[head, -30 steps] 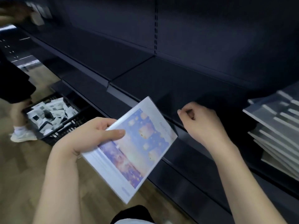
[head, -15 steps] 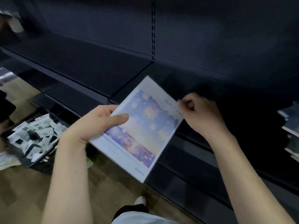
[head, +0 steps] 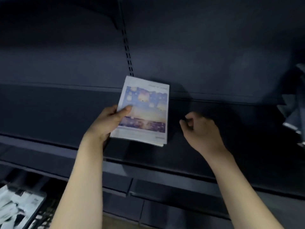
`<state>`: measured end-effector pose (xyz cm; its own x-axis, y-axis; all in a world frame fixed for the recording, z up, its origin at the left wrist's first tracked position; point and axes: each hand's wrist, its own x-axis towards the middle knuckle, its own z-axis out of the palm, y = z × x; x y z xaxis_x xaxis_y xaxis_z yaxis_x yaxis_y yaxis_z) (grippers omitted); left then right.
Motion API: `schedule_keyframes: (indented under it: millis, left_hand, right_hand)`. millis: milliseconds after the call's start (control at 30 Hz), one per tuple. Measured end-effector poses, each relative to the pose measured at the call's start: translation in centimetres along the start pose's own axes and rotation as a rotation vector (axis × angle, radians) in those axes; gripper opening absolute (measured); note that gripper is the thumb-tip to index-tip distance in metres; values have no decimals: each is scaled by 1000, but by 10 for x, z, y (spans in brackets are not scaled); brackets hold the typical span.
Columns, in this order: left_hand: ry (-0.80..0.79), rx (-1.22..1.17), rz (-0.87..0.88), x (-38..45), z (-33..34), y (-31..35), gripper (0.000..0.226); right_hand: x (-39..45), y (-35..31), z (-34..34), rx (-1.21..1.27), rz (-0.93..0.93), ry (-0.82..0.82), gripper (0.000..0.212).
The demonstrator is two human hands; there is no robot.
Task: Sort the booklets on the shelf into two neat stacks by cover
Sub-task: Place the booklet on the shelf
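Observation:
My left hand (head: 109,123) grips a thin stack of booklets (head: 146,113) by its left edge, thumb on the top cover. That cover is white with a purple-and-orange lantern sky picture. The stack lies flat over the dark shelf board (head: 49,113), near the back panel. My right hand (head: 200,129) hovers just right of the stack with its fingers curled and nothing in them. At the far right edge, blurred dark-covered booklets (head: 295,109) lie on the same shelf.
The dark back panel has a slotted upright (head: 127,52) above the stack. A lower shelf edge (head: 165,172) runs below my arms. A black crate of white packets (head: 18,205) sits on the floor at bottom left.
My left hand has carried the lantern booklets from in front of the shelf up and onto the shelf board, turning them square to it. My right hand has let go and drawn right.

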<state>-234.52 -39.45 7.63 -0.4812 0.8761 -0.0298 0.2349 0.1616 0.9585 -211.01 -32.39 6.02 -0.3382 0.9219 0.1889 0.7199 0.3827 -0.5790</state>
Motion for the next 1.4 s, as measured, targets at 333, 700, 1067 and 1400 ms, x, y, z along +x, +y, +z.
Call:
schedule_keyframes:
  millis: [333, 700, 1067, 1400]
  left_hand:
    - [-86, 218, -63, 73, 3, -21, 18]
    - [238, 780, -12, 70, 22, -42, 55]
    - [258, 972, 19, 62, 31, -39, 53]
    - [245, 1066, 288, 29, 59, -6, 47]
  right_hand:
    - [9, -2, 13, -58, 137, 26, 33]
    - [8, -5, 19, -237, 174, 20, 39]
    - [-4, -4, 17, -263, 141, -3, 40]
    - [-14, -4, 8, -317, 116, -2, 45]
